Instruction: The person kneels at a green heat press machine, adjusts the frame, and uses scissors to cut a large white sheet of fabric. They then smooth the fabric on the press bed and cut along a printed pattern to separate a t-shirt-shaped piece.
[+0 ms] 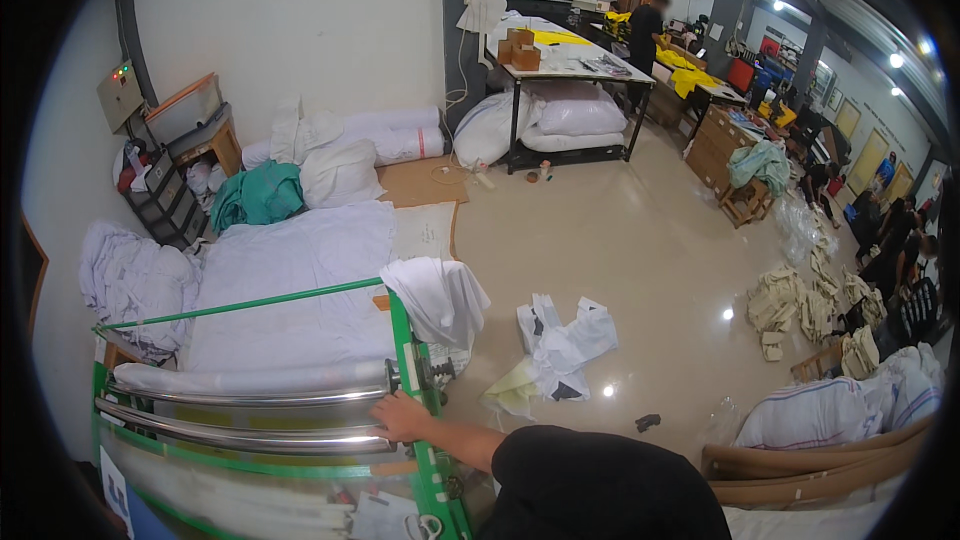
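My right hand (402, 417) reaches left from a black sleeve (610, 485). Its fingers curl over the right end of the lower shiny steel roller (250, 430). A second steel roller (250, 398) runs just beyond it. Both sit across a green metal frame (408, 345), with a roll of white material (250, 378) behind them. Sheer whitish material (230, 495) lies below the rollers inside the frame. A white cloth (440, 300) hangs over the frame's far right corner. I do not make out my left hand anywhere.
White sheets (300, 250) and a green bundle (258, 193) lie beyond the frame. White cloth pieces (565, 340) are on the floor to the right. Brown cardboard tubes (810, 475) lie at lower right. A person (645, 35) stands by a far table (570, 55); others are at far right.
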Action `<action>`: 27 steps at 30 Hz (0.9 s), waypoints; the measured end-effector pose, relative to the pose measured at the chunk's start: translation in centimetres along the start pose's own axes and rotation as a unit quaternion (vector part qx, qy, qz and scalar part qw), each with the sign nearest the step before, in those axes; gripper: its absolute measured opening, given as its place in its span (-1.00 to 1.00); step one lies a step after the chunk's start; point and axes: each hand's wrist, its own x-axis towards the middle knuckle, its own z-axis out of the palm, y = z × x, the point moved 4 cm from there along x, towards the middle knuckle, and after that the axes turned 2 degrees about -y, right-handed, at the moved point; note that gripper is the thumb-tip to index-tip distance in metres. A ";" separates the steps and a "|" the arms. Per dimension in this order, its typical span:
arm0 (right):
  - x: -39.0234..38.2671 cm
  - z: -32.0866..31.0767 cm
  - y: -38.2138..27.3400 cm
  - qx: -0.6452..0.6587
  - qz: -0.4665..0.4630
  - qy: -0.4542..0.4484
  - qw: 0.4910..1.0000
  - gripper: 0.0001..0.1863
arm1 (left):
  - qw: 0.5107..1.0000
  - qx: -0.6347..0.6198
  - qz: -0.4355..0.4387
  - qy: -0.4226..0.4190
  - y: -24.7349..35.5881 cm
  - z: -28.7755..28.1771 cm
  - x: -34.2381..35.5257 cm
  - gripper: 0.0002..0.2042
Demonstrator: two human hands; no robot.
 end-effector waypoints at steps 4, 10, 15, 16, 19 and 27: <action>0.4 -0.5 0.4 -0.020 0.014 -0.015 1.000 -0.44 | 0.999 0.007 -0.049 0.004 -0.2 -0.2 1.0 -0.39; 3.3 0.9 -0.3 0.067 -0.054 0.047 0.995 -0.54 | 0.945 0.105 -0.305 0.057 -10.3 -5.6 -3.8 -0.41; 1.8 1.5 3.7 0.052 0.046 0.001 0.998 -0.35 | 0.850 0.272 -0.449 -0.047 -16.3 -7.1 -8.7 -0.44; 1.2 1.1 2.3 0.013 0.042 -0.020 0.999 -0.32 | 0.836 0.235 -0.492 -0.063 -16.4 -7.7 -9.2 -0.45; 1.3 2.2 2.6 -0.009 0.029 -0.043 0.999 -0.31 | 0.839 0.146 -0.521 -0.056 -16.4 -7.8 -10.6 -0.44; 2.6 1.7 3.4 -0.028 -0.005 -0.020 0.999 -0.38 | 0.839 0.092 -0.536 -0.027 -14.6 -7.6 -10.8 -0.45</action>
